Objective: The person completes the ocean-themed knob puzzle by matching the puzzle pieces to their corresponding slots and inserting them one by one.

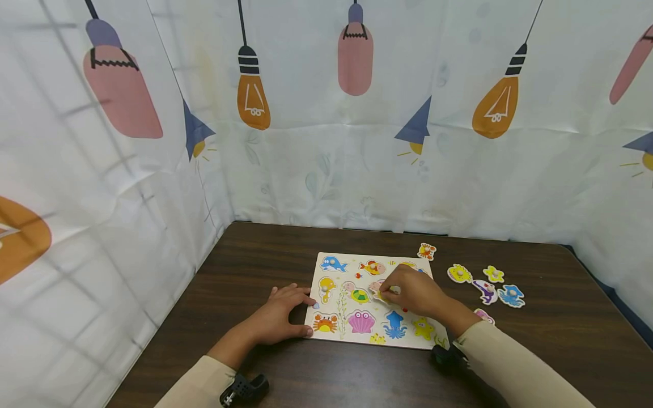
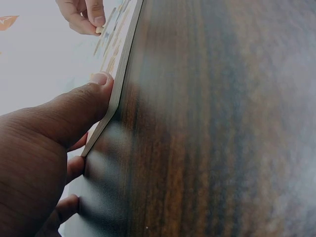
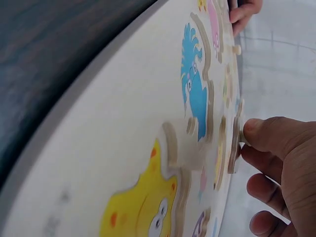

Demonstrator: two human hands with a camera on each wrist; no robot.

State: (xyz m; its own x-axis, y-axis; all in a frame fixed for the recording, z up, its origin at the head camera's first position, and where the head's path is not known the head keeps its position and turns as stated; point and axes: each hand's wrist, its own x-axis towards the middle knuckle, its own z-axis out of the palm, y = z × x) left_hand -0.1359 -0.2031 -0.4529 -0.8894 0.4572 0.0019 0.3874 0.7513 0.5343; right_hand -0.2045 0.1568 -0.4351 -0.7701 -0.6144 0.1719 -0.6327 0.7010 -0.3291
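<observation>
A pale wooden peg-puzzle board [image 1: 326,337] with sea-animal pictures lies on the dark table. My right hand [image 1: 415,290] is over its middle, pinching a small puzzle piece [image 3: 234,148] by the knob between thumb and index finger. The hand partly covers this piece, so I cannot tell its animal. In the right wrist view the piece is tilted near the board's surface. My left hand [image 1: 278,317] rests at the board's left side, fingers spread and fairly straight, with the thumb [image 2: 101,81] against the edge near the front corner. Nearby are the crab [image 1: 325,323] and seahorse [image 1: 326,288] pictures.
Loose pieces lie right of the board: a yellow fish [image 1: 459,273], a yellow flower-like piece [image 1: 494,274], a purple piece [image 1: 485,292], a blue one [image 1: 511,296] and a pink one [image 1: 484,316]. An orange piece [image 1: 426,251] sits by the far right corner. A patterned curtain [image 1: 326,170] hangs behind the table.
</observation>
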